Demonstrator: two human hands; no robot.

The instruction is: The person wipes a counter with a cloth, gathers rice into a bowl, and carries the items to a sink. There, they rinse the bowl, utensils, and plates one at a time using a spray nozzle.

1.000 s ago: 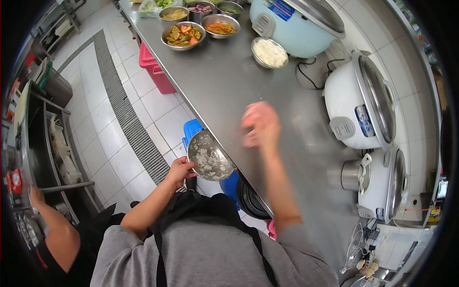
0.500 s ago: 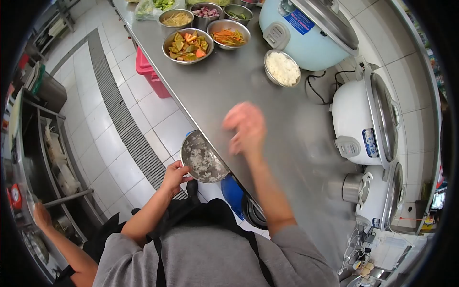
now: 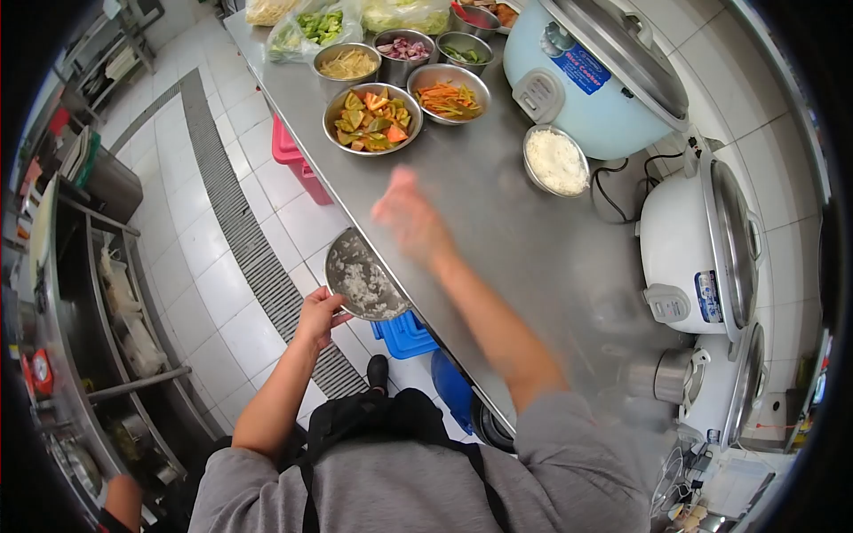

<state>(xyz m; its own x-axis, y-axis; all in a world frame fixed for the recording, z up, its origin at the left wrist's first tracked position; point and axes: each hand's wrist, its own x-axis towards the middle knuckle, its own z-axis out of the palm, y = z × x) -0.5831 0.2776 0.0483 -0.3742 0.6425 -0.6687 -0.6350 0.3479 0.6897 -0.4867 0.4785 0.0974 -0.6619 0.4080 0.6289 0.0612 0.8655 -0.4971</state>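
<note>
My left hand (image 3: 320, 317) grips the rim of a metal bowl (image 3: 340, 255) just off the counter's left edge. White bits that look like rice (image 3: 366, 286) are scattered inside this bowl. Over the steel counter (image 3: 480, 204), beside the bowl, my right hand (image 3: 410, 218) is smeared by motion, so its fingers cannot be made out. A bowl of cut orange and green vegetables (image 3: 371, 120) stands beyond that hand. To its right on the counter is a bowl of white rice (image 3: 556, 162).
Several bowls, including carrot strips (image 3: 449, 99) and chopped purple onion (image 3: 404, 47), line the far end. Rice cookers, one light blue (image 3: 586, 84) and one white (image 3: 689, 240), stand along the right wall. Below the counter are a pink bin (image 3: 298, 160) and a blue container (image 3: 404, 336).
My right hand has swept left toward the counter's edge and the bowl. My left hand still holds the bowl at the edge. The whole view has shifted somewhat.
</note>
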